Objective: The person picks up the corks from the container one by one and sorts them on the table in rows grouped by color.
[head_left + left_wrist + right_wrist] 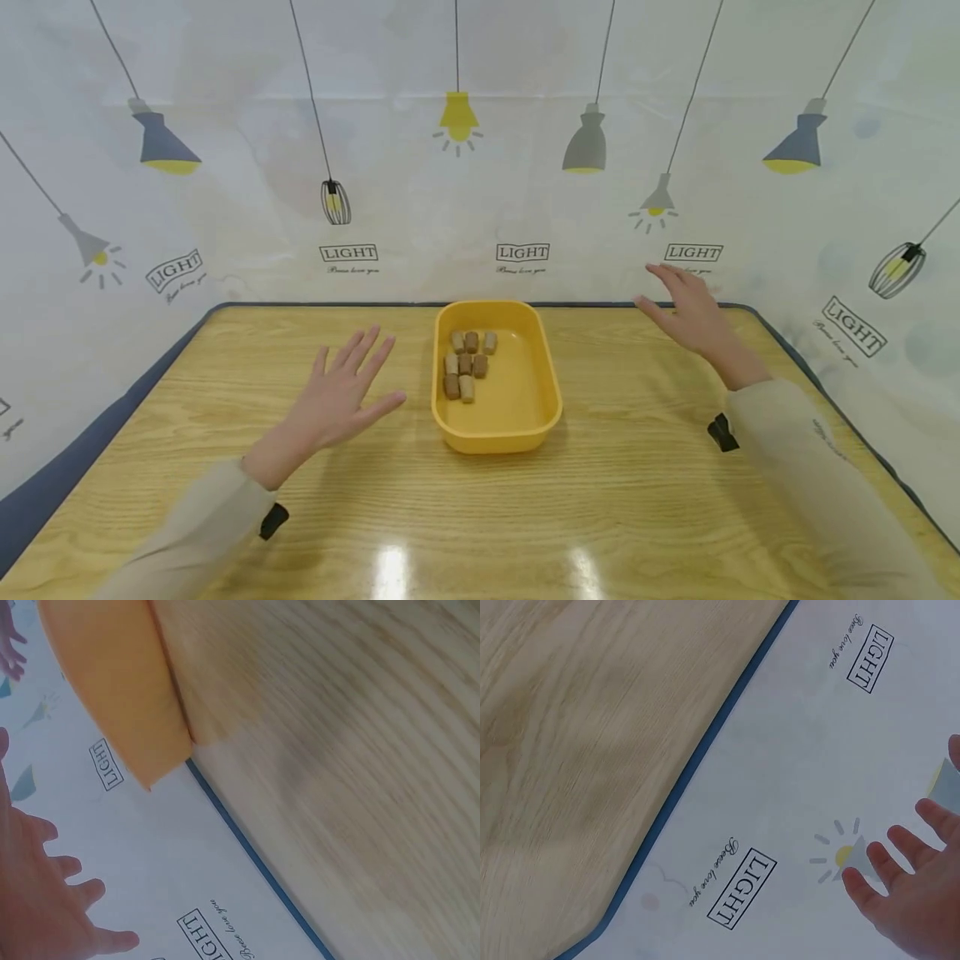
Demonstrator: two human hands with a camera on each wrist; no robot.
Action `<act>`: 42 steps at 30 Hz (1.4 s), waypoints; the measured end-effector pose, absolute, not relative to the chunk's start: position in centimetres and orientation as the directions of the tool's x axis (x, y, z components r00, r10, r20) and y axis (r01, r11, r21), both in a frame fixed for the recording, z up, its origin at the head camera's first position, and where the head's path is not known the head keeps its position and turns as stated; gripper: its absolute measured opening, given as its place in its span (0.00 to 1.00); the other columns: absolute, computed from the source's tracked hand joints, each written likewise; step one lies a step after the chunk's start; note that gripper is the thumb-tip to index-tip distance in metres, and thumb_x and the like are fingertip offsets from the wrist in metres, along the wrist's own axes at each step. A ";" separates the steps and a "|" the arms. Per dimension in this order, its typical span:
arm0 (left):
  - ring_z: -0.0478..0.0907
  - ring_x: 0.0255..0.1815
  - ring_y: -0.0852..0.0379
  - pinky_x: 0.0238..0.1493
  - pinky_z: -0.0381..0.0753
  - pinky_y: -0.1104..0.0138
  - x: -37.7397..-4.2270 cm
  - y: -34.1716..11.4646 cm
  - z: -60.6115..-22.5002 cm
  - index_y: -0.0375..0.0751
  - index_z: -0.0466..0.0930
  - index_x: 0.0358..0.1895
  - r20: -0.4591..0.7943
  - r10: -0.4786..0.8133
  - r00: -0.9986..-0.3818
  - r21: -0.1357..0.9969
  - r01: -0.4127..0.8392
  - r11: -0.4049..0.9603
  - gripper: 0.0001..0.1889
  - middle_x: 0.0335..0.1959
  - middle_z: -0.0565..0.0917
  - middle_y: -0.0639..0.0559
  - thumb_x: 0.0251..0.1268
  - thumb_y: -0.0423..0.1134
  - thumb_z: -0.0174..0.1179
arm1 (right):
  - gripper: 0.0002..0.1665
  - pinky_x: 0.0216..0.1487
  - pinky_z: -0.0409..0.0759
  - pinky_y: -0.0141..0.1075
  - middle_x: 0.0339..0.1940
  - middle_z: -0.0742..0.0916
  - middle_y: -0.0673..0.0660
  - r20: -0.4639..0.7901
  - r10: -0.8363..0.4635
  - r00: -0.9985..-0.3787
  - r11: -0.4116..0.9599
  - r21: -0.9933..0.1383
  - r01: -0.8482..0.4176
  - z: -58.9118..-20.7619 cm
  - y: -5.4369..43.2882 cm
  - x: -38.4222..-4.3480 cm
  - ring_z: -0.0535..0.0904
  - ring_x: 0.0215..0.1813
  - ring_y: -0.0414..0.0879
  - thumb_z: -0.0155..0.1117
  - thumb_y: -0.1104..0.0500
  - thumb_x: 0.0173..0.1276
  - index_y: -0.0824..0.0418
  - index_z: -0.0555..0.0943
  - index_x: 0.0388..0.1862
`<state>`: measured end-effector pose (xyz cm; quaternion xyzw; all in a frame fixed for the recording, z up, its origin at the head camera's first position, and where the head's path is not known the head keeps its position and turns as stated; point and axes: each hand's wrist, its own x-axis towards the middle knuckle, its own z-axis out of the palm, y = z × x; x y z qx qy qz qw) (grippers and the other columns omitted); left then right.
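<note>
A yellow plastic tub (521, 437) stands on the wooden table, with several short brown and tan cylinders like corks (465, 364) grouped in its left half. To the left of the tub, my left hand (333, 404) hovers over the table, fingers spread and holding nothing. My right hand (690, 317) is raised near the table's back right, its fingers extended and nothing in them. In the left wrist view the tub's outer wall (112, 682) shows beyond the left hand (45, 892). The right wrist view has only the right hand (915, 870) against the printed wall.
The wooden table (630, 500) has a dark blue edge (600, 305) along its back and sides. A white wall covering (420, 200) printed with lamps and the word LIGHT surrounds it. Black straps (723, 433) hang under both wrists.
</note>
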<state>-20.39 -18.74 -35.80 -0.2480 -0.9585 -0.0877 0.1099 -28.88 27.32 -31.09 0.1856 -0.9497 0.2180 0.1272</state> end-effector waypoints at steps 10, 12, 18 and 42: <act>0.53 0.63 0.44 0.56 0.52 0.45 -19.8 -16.4 -36.6 0.41 0.45 0.69 0.281 0.485 -0.828 0.169 0.540 0.824 0.39 0.68 0.50 0.43 0.62 0.61 0.42 | 0.32 0.53 0.58 0.55 0.58 0.67 0.69 0.369 -0.276 -0.887 0.778 -0.456 -0.432 -30.8 23.5 -30.8 0.61 0.57 0.63 0.52 0.50 0.66 0.68 0.62 0.62; 0.56 0.62 0.43 0.55 0.55 0.45 -19.7 -16.0 -36.7 0.41 0.45 0.69 0.276 0.486 -0.829 0.194 0.543 0.817 0.39 0.68 0.50 0.43 0.62 0.61 0.42 | 0.31 0.50 0.62 0.53 0.58 0.68 0.68 0.364 -0.272 -0.891 0.761 -0.486 -0.430 -30.7 22.7 -31.0 0.64 0.54 0.62 0.52 0.51 0.66 0.68 0.63 0.62; 0.56 0.62 0.43 0.52 0.62 0.47 -19.1 -14.8 -37.2 0.40 0.46 0.69 0.227 0.455 -0.861 0.305 0.507 0.806 0.39 0.67 0.51 0.44 0.62 0.62 0.42 | 0.31 0.45 0.68 0.49 0.58 0.68 0.64 0.305 -0.229 -0.924 0.712 -0.595 -0.373 -30.7 20.3 -31.5 0.67 0.50 0.58 0.54 0.51 0.64 0.63 0.63 0.63; 0.62 0.58 0.43 0.50 0.67 0.51 -18.3 -12.5 -38.6 0.33 0.53 0.66 0.212 0.371 -0.904 0.465 0.427 0.776 0.38 0.64 0.58 0.39 0.60 0.55 0.51 | 0.26 0.47 0.71 0.42 0.55 0.73 0.60 0.114 -0.238 -0.964 0.526 -0.819 -0.227 -30.6 12.4 -32.8 0.70 0.48 0.52 0.56 0.53 0.64 0.61 0.68 0.59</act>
